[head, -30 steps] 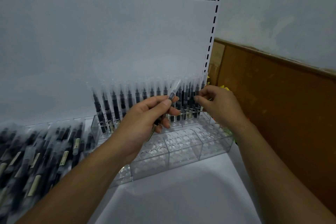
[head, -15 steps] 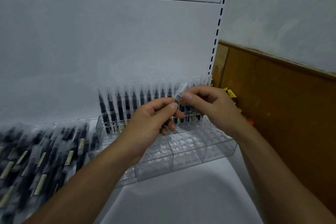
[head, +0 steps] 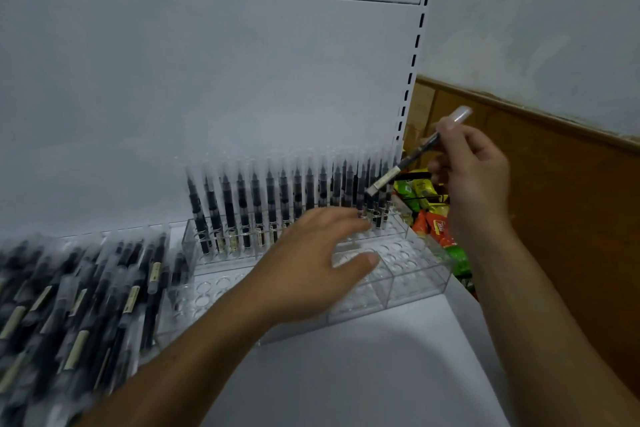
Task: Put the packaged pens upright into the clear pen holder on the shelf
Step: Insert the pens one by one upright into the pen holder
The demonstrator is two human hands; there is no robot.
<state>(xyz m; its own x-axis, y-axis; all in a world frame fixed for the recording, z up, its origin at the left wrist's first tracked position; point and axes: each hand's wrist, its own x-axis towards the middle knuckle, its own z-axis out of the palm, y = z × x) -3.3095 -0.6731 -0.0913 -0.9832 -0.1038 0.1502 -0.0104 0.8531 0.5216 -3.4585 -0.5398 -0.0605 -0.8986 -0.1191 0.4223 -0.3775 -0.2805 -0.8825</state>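
A clear pen holder (head: 408, 282) with round holes stands on the white shelf. Its back rows carry a line of upright packaged black pens (head: 256, 204). My right hand (head: 474, 166) grips one packaged pen (head: 412, 154), tilted, with its lower end above the holder's right back corner. Over the holder's front rows hovers my left hand (head: 318, 253), fingers spread, holding nothing. A heap of loose packaged pens (head: 76, 298) lies on the shelf to the left of the holder.
The white shelf surface (head: 346, 374) stretches in front of the holder. A slotted shelf upright (head: 414, 76) rises at the right end. Beyond it, colourful snack packets (head: 433, 218) lie below a brown wooden panel (head: 571, 201).
The pen passed from my left hand to my right hand, which lifted it up and to the right. My left hand let go and dropped, open, over the holder.
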